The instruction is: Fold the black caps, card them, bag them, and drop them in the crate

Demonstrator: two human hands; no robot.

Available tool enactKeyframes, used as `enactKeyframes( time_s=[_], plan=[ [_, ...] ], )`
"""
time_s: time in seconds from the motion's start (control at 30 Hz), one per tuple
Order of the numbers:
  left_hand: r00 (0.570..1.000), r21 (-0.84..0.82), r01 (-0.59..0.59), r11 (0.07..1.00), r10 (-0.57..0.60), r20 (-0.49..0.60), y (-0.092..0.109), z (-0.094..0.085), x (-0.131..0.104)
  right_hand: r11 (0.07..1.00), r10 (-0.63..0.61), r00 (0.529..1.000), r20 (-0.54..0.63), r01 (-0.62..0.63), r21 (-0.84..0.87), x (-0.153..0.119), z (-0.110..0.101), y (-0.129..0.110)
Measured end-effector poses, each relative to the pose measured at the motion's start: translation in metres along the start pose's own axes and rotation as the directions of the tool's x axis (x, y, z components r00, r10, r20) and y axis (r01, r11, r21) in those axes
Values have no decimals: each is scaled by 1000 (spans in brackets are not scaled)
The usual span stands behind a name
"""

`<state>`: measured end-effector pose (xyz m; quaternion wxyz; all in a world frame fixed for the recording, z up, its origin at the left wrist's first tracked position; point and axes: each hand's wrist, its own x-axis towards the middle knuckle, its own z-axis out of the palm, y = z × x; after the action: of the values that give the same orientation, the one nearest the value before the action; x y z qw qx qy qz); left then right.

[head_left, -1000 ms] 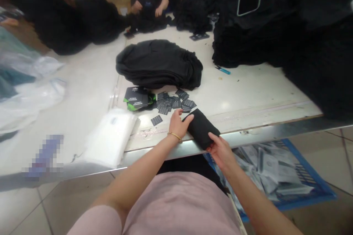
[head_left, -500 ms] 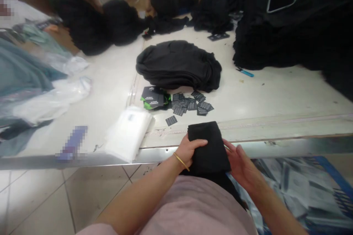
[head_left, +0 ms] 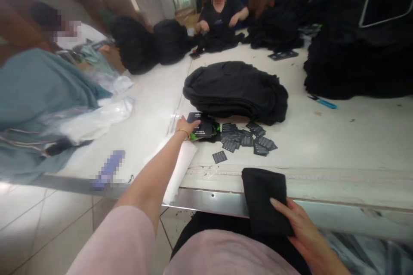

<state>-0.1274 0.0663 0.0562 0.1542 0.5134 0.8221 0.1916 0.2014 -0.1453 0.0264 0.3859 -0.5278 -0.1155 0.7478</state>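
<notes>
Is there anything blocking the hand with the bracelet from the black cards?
No, nothing visible. The left hand is right at the stack of black cards, over its left edge. The white stack lies beneath that forearm, and the folded black cloth is apart, in the right hand.

The left hand [head_left: 186, 126] is leaving the folded black cloth [head_left: 263, 197] and reaching to the black-and-green printed cards [head_left: 204, 127], the top one now lying under its thumb. The right hand [head_left: 303, 227] is now holding the cloth alone, between its thumb and the fingers behind.
</notes>
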Motion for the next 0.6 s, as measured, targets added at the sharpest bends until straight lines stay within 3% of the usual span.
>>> enactKeyframes(
  time_s=[0.07, 0.2, 0.27, 0.37, 0.43, 0.5, 0.57, 0.6],
  plan=[
    [998, 34, -23, 999, 21, 54, -6, 4, 10, 998, 55, 998, 38, -56, 14, 1, -2, 0],
    [966, 65, -136, 989, 147, -214, -16, -3, 4, 992, 86, 996, 19, -87, 86, 5, -5, -2],
    [960, -71, -126, 990, 103, -259, -18, -12, -11, 995, 65, 998, 7, -65, 81, 8, -5, -3],
    [999, -512, -37, 858, 33, -17, -11, -13, -63, 999, -23, 1000, -15, 23, -29, 12, 3, 0],
    [974, -726, 67, 684, 111, 195, -2, 1, -115, 984, -130, 991, -25, 126, -126, 13, 15, 4],
    [903, -774, 205, 599, 189, 385, 7, 23, -170, 959, -225, 974, -13, 219, -181, 12, 27, 7],
    [869, -792, 264, 551, 221, 443, 13, 43, -212, 946, -264, 964, 29, 264, -190, 8, 36, 9],
    [865, -783, 249, 571, 233, 445, 14, 50, -225, 943, -266, 962, 55, 271, -191, 6, 37, 9]
  ],
)
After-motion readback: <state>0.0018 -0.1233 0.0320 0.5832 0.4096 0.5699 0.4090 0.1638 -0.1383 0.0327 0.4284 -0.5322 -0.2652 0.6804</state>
